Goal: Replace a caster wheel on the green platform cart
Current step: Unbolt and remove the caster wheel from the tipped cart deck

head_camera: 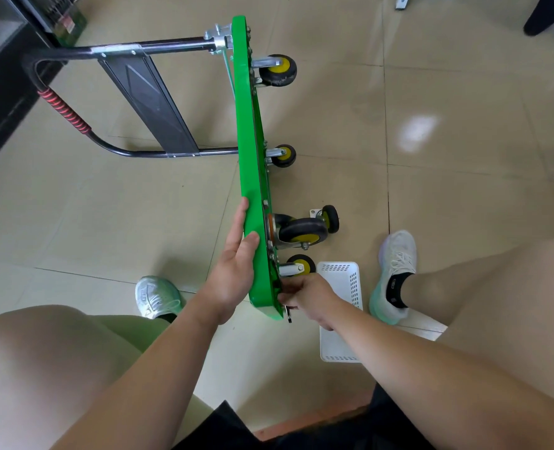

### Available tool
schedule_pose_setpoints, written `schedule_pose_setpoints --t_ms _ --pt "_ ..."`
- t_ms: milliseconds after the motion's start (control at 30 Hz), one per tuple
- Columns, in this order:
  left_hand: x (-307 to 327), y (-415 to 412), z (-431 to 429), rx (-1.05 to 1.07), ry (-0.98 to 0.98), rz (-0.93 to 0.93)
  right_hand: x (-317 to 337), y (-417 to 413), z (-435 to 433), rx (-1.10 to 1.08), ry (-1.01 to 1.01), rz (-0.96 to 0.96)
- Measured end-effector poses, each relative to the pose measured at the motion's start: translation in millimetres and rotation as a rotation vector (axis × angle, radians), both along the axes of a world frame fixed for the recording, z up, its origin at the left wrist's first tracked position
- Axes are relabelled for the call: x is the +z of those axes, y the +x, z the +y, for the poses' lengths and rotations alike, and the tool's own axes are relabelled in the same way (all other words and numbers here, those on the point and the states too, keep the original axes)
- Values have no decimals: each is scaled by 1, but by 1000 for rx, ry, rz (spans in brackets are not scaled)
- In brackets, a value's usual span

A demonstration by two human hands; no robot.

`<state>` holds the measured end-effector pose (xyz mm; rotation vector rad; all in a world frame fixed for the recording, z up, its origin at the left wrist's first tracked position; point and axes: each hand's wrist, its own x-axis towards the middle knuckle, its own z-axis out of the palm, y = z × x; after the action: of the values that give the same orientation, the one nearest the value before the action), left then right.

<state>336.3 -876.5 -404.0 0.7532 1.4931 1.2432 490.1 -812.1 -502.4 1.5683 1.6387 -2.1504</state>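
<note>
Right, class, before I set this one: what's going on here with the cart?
A seated person has the green cart tipped on its side on the floor. The left hand rests flat against the deck, steadying it. The right hand works at the underside by the nearest wheel, apparently gripping a small dark tool. A loose caster lies on the floor beside the cart, and a white basket sits nearby.
</note>
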Motion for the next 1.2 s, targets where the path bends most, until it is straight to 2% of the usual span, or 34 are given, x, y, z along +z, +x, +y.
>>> schedule_pose_setpoints --t_ms 233,300,467,600,867,1033,1200 --pt "1 -1 -1 -4 5 -8 18 14 8 161 292 -87" --pt "2 1 0 -1 10 -8 30 27 7 171 266 -106" --pt "2 3 0 11 7 2 57 34 -3 97 -49 -23" --pt "-1 2 0 32 14 16 70 28 -9 48 -173 47" --pt "1 3 0 43 20 34 76 15 -10 -55 -213 113" --pt "0 3 0 35 12 34 62 12 -10 -34 -162 32" --pt "-1 2 0 24 29 16 40 8 -18 -103 -97 0"
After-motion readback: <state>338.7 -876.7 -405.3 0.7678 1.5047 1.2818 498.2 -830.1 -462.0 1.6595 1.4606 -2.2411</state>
